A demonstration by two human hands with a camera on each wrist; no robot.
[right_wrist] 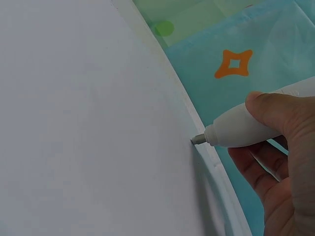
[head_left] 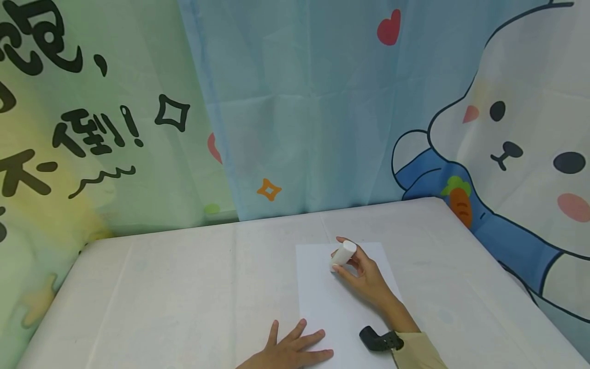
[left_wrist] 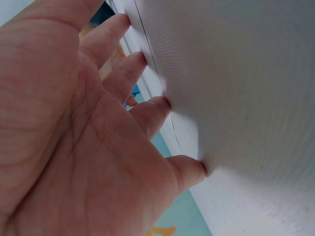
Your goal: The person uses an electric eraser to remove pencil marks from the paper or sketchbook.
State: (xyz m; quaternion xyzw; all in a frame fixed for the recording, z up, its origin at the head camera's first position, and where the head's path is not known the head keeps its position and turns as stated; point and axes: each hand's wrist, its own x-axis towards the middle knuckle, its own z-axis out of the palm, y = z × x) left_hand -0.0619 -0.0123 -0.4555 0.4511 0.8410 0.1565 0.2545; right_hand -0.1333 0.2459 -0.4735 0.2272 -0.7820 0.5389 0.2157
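Observation:
My right hand (head_left: 364,277) pinches a thick white pen-shaped tool (head_left: 343,253) between thumb and fingers, over the upper part of a white sheet of paper (head_left: 322,302). In the right wrist view the tool (right_wrist: 246,125) tapers to a narrow grey tip, which appears to meet the white surface; its exact kind is unclear. Fingers spread, my left hand (head_left: 292,351) lies at the lower left of the sheet. From the left wrist view, the fingertips of the left hand (left_wrist: 108,132) press on the white surface, across the paper's edge.
A white cloth covers the table (head_left: 184,297). Behind it hangs a printed curtain (head_left: 304,128) with a cartoon bear (head_left: 521,154), hearts and lettering. A black wrist device (head_left: 380,339) sits by the beige right sleeve (head_left: 417,351).

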